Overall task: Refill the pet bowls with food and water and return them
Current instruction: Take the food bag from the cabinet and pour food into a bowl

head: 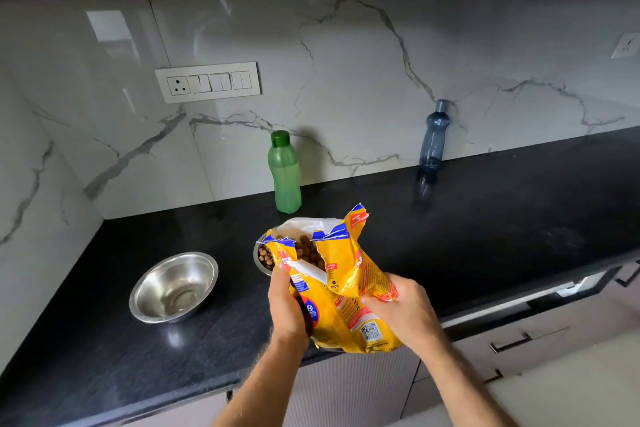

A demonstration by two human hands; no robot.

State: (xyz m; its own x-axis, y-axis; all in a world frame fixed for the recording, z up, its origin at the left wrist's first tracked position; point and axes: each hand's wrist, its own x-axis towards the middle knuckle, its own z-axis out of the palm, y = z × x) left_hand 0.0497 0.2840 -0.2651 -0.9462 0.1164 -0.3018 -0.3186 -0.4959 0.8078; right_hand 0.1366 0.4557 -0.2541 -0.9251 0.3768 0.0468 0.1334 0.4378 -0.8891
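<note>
**Food bag tipped over a bowl**

Left hand (pixel 287 302) & right hand (pixel 403 310) both grip the yellow food bag (pixel 346 288), fingers curled round it. Bag's torn top leans over a steel bowl (pixel 260 258) w/ brown bits inside. Empty steel bowl (pixel 173 286) sits to the left on the black counter (pixel 485 236). Green bottle (pixel 284 173) & blue bottle (pixel 433 135) stand by the wall.

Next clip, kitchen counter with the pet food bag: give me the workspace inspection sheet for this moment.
Surface: black countertop, glossy, against a marbled wall.
Job's things: yellow food bag torn open, tilted over the kibble bowl, kibble at its mouth and in the bowl; empty steel bowl to the left; green bottle upright, capped.
Clutter: blue-grey bottle by the wall.
Grippers: left hand and right hand both grip the bag.
Cables: nothing seen.
Surroundings: switch panel, upper cabinets, drawers below.
</note>
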